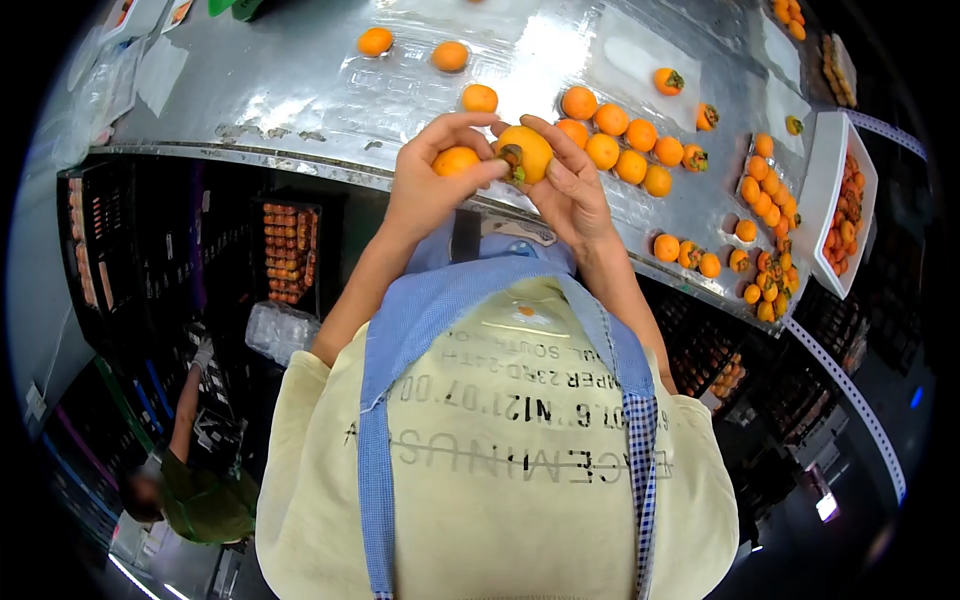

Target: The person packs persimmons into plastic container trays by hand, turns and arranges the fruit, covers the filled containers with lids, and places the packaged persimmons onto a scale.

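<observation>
- Evidently, both hands share one persimmon (534, 150) above the table's (270, 95) near edge; its leafy cap (512, 158) faces the left thumb, perhaps so that the thumb can reach it.
- A second fruit (455, 160) shows in the hollow of the left hand (422, 175), probably tucked there to leave the thumb tip free; how firmly it is gripped I cannot tell.
- More fruit (641, 133) lies in close rows beyond the right hand (578, 195), seemingly kept within easy reach. Other pieces (666, 247) sit by the near edge, further right.
- At the table's right end, a white box (824, 180) holds a heap of fruit, its high walls likely keeping the load from rolling out.
- Left hand's pose: half curled, forefinger arched over the second fruit, thumb stretched across below it, with its tip at the shared persimmon's cap.
- Right hand's pose: cupped about the shared persimmon's outer side, fingers behind, thumb nearer the body, closed only as far as the fruit allows, apparently to steady it.
- Both forearms slant inward from wide elbows, so the hands meet ahead of the apron (430, 325).
</observation>
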Available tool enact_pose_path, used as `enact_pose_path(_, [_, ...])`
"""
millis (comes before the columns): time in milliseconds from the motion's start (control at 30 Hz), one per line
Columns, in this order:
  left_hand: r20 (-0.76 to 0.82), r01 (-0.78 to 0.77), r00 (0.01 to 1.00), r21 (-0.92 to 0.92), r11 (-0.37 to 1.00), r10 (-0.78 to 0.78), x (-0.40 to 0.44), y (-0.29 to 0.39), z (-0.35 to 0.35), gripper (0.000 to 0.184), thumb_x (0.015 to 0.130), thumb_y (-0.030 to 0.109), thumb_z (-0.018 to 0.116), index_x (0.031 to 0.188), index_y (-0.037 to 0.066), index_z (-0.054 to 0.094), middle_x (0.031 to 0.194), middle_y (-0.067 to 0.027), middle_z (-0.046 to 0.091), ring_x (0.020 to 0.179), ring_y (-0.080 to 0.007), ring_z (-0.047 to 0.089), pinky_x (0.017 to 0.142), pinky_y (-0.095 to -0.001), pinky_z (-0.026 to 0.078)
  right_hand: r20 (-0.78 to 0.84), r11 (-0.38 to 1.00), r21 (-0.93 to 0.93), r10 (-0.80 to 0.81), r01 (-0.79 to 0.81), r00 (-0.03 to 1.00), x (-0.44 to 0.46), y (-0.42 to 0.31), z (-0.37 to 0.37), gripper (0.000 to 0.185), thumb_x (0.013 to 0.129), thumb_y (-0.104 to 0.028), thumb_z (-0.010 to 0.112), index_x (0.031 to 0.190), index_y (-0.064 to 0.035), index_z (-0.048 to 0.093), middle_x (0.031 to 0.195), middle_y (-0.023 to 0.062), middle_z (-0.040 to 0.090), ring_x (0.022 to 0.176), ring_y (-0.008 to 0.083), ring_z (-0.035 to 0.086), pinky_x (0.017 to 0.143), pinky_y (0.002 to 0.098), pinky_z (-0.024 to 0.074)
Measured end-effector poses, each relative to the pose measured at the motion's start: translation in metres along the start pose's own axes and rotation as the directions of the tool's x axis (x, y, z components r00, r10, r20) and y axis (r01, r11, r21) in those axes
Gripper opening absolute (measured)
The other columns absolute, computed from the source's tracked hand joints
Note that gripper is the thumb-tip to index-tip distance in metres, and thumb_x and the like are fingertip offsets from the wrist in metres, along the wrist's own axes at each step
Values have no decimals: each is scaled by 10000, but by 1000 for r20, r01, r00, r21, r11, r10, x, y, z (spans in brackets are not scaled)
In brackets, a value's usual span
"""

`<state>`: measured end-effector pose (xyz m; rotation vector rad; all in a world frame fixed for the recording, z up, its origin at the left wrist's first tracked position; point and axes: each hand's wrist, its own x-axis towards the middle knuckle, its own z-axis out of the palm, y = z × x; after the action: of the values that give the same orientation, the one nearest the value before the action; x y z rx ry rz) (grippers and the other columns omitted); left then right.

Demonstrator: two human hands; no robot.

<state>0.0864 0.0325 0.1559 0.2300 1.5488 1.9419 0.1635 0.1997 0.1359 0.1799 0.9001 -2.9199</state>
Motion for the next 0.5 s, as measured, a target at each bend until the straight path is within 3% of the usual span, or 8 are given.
enact_pose_path(33, [0,117,993,-104,988,-117,1,-2,0,400,815,79,675,1197,43,562,871,-19,575,860,-110,572,760,-238,473,-34,999,-31,-16,15,999,-3,-3,-3,526,862,-154,621,1321,22,434,1306,173,485,1213,258,480,1026,413,389])
enact_pose_path(133, [175,293,956,-487,823,-236,3,-14,-3,420,874,173,572,1237,-23,491,1068,-84,543,989,-181,550,849,-304,476,-168,981,-178,-106,76,980,-22,-16,-23,539,840,-134,642,1313,27,439,1294,166,498,1207,249,484,1017,397,397])
enact_pose_path(167, [232,321,945,-533,783,-230,2,-18,-4,478,878,214,542,1267,-46,441,1144,-131,508,1091,-234,509,951,-356,441,-221,963,-252,-155,96,963,-35,-22,-38,543,833,-127,649,1310,28,442,1289,163,503,1206,245,484,1013,391,400])
enact_pose_path(267, [303,383,918,-516,766,-255,7,-28,0,511,873,203,550,1303,-34,406,1145,-160,499,1109,-257,508,1025,-402,409,-440,871,-489,-302,56,846,-78,-36,-82,547,778,-68,706,1271,13,482,1233,118,540,1143,216,528,982,361,427])
enact_pose_path(333, [299,397,909,-420,816,-289,11,-35,8,503,903,155,529,1340,-32,365,1156,-170,483,1133,-261,499,1065,-437,375,-497,673,-732,-423,-105,758,-106,-42,-104,532,773,-79,727,1245,4,498,1214,102,544,1115,204,541,954,354,454])
enact_pose_path(400, [273,418,899,-298,858,-343,12,-37,22,474,915,104,509,1346,-28,365,1158,-163,481,1145,-256,495,1065,-437,379,-466,511,-840,-507,-183,726,-124,-42,-117,507,763,-85,735,1215,-7,519,1194,108,548,1080,197,553,883,334,484])
enact_pose_path(433, [273,449,882,-235,862,-385,13,-35,31,464,927,77,509,1364,8,370,1213,-149,477,1159,-225,493,1039,-382,398,-444,422,-878,-545,-225,712,-131,-43,-120,495,757,-88,739,1200,-12,530,1184,110,551,1063,193,558,847,324,499])
enact_pose_path(500, [301,371,888,-23,928,-348,18,-44,44,481,915,92,542,1366,37,385,1250,-124,477,1160,-209,494,1026,-351,392,-432,235,-901,-537,-364,724,-139,-49,-119,469,746,-76,734,1171,-15,548,1165,124,551,1011,196,570,757,309,503])
